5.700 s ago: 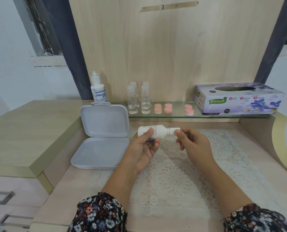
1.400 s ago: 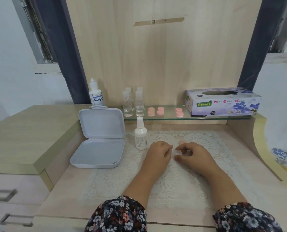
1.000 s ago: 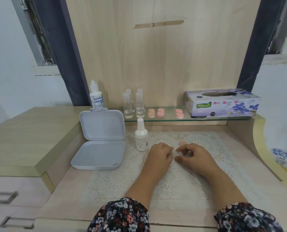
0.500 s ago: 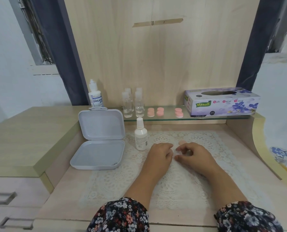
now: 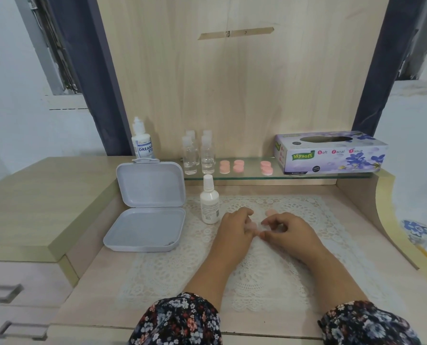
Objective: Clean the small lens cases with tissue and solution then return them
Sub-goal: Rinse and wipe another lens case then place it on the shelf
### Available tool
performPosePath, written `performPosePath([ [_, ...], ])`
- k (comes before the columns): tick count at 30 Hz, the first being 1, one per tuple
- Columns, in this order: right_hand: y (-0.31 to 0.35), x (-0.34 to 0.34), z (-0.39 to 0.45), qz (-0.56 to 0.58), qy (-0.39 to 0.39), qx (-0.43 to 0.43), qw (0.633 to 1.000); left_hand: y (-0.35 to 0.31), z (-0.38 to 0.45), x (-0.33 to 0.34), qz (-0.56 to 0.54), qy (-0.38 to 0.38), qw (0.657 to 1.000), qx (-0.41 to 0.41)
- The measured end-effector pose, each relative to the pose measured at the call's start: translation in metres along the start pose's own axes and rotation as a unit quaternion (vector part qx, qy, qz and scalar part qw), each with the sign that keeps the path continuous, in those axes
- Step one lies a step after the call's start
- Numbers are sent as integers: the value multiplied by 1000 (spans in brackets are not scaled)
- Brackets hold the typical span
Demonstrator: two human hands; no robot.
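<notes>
Head view: left hand (image 5: 235, 226) and right hand (image 5: 288, 232) meet on lace mat (image 5: 257, 275), fingers curled, pinching small pink lens case (image 5: 251, 225) between them. Loose pink piece (image 5: 271, 211) just beyond right hand's fingers. White solution bottle (image 5: 209, 202) upright left of hands; open grey box (image 5: 146, 207) further left. Behind, glass shelf (image 5: 252, 173) carries more pink cases (image 5: 238, 166), tissue box (image 5: 330, 152).

Openwork lace mat (image 5: 257, 275), matt wood-grain desk (image 5: 28, 195), seemingly smooth plastic box (image 5: 147, 215).
</notes>
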State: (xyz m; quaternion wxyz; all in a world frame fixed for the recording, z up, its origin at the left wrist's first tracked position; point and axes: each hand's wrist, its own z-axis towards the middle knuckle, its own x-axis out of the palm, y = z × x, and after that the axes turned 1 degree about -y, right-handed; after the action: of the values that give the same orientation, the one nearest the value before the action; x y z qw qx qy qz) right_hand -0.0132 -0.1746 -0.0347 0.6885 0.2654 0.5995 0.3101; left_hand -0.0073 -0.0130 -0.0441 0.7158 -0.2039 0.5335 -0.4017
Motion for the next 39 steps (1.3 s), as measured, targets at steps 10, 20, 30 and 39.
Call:
performPosePath([
  [10, 0, 0, 0, -1, 2, -2, 1000, -1, -1, -1, 0, 7, 1000, 7],
  [20, -1, 0, 0, 7, -4, 1, 1000, 2, 2, 2, 33, -23, 999, 20],
  [30, 0, 0, 0, 8, -5, -3, 1000, 5, 6, 5, 73, -16, 997, 15],
  [39, -1, 1, 1, 4, -3, -2, 1000, 5, 6, 2, 53, 16, 998, 18],
])
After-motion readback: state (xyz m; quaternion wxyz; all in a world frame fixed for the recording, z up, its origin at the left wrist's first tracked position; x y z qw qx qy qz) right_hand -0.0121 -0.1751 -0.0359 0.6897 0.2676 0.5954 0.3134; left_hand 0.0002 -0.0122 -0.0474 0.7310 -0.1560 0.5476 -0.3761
